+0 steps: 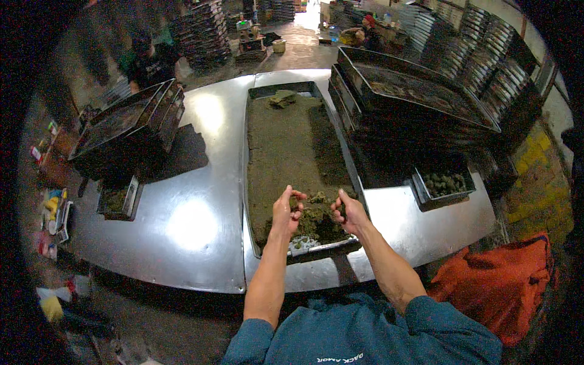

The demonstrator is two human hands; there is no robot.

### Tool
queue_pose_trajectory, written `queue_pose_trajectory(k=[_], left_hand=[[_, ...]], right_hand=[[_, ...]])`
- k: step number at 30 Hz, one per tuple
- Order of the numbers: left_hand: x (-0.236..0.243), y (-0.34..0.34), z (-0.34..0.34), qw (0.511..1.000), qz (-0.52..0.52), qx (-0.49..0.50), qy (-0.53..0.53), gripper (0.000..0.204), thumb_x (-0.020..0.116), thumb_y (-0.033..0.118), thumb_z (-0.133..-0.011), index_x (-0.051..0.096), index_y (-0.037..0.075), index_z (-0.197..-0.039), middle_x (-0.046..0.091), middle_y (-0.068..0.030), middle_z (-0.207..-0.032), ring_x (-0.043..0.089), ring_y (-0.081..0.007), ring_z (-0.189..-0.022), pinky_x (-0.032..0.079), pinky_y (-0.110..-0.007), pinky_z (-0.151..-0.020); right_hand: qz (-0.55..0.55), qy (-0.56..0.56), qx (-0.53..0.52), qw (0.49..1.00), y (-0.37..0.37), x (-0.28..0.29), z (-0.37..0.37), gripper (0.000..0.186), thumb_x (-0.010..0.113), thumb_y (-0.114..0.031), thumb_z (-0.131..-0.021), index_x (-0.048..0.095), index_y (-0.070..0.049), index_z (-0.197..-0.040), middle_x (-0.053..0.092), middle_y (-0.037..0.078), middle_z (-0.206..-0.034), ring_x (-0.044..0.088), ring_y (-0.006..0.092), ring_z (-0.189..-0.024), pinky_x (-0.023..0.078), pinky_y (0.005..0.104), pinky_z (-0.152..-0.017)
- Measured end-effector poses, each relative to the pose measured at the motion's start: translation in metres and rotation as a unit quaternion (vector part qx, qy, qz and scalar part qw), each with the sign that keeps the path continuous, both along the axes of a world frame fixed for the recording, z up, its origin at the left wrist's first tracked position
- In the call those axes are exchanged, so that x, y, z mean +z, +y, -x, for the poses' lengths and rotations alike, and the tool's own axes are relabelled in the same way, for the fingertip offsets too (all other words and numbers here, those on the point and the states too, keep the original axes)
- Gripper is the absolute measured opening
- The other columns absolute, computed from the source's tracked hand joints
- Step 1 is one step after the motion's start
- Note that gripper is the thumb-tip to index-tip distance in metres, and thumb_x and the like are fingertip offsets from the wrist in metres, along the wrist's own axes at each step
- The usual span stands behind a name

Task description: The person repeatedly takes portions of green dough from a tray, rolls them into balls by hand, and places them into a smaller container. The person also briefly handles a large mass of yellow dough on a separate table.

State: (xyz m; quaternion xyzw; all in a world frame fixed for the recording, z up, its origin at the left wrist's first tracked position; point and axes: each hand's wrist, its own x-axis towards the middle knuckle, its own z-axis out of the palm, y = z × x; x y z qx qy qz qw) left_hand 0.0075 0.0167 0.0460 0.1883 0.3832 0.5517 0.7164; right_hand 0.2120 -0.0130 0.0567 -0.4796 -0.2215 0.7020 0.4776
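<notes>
A long metal tray point(250, 135) lies in front of me, mostly covered by a flat brownish-green slab of crumbly material point(283, 146). At its near end the material is broken into loose clumps point(316, 219), and some pale tray bottom shows there. Above the left side of these clumps is my left hand point(288, 212), thumb up and fingers curled inward. Facing it over the right side is my right hand point(350, 213), also curled with the thumb raised. I cannot make out what, if anything, sits inside either hand. One more loose chunk point(282, 99) rests at the tray's far end.
Stacked dark trays stand on the shiny metal table point(207, 231), at left point(125, 125) and right point(420, 91). Small bins flank me, the right one point(443, 184) holding greenish lumps. A person point(153, 67) is beyond the left stack, another farther back. Red cloth point(496, 286) lies near right.
</notes>
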Motion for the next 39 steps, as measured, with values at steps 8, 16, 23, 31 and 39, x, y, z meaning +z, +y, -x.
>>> queue_pose_trajectory(k=[8, 16, 23, 31, 39], left_hand=[[0.001, -0.011, -0.026, 0.918, -0.131, -0.025, 0.374, 0.033, 0.055, 0.032, -0.091, 0.061, 0.002, -0.082, 0.06, -0.0053, -0.074, 0.046, -0.0087, -0.046, 0.036, -0.024, -0.045], [0.012, -0.006, -0.017, 0.994, 0.018, 0.057, 0.089, 0.033, 0.056, 0.038, -0.091, 0.054, 0.01, -0.076, 0.056, -0.0039, -0.063, 0.043, -0.0102, -0.041, 0.026, -0.021, -0.034], [0.006, -0.015, -0.113, 0.96, 0.016, -0.087, 0.264, 0.038, 0.052, 0.036, -0.094, 0.051, 0.006, -0.071, 0.053, -0.0062, -0.064, 0.045, -0.011, -0.044, 0.03, -0.024, -0.036], [0.049, 0.034, -0.386, 0.96, -0.054, -0.195, 0.193, 0.054, 0.049, 0.05, -0.091, 0.066, -0.002, -0.096, 0.066, -0.0126, -0.101, 0.064, -0.0287, -0.084, 0.049, -0.041, -0.073], [0.083, -0.041, -0.263, 0.942, -0.241, 0.011, 0.234, 0.049, 0.054, 0.024, -0.092, 0.045, -0.004, -0.131, 0.053, -0.0187, -0.128, 0.061, -0.0224, -0.103, 0.054, -0.033, -0.079]], right_hand=[[-0.18, -0.251, 0.159, 0.938, 0.002, 0.007, -0.011, 0.033, 0.045, -0.035, -0.097, 0.055, -0.003, -0.099, 0.058, 0.006, -0.077, 0.058, 0.0156, -0.059, 0.047, 0.0276, -0.046], [0.026, -0.019, 0.087, 0.996, 0.019, 0.001, -0.015, 0.046, 0.046, -0.053, -0.093, 0.055, -0.011, -0.075, 0.053, 0.001, -0.061, 0.047, 0.0104, -0.046, 0.031, 0.0249, -0.036], [-0.206, -0.411, 0.125, 0.879, -0.003, -0.001, -0.095, 0.034, 0.053, -0.032, -0.092, 0.059, -0.002, -0.077, 0.058, 0.004, -0.064, 0.047, 0.0102, -0.049, 0.039, 0.0278, -0.045], [-0.201, -0.75, -0.008, 0.63, 0.001, 0.068, -0.35, 0.027, 0.047, -0.026, -0.094, 0.059, -0.004, -0.104, 0.063, 0.019, -0.094, 0.061, 0.0361, -0.085, 0.048, 0.0432, -0.073], [-0.253, -0.337, -0.033, 0.906, -0.006, 0.11, -0.318, 0.025, 0.056, -0.024, -0.093, 0.061, -0.002, -0.105, 0.063, 0.008, -0.084, 0.056, 0.0097, -0.061, 0.043, 0.021, -0.05]])
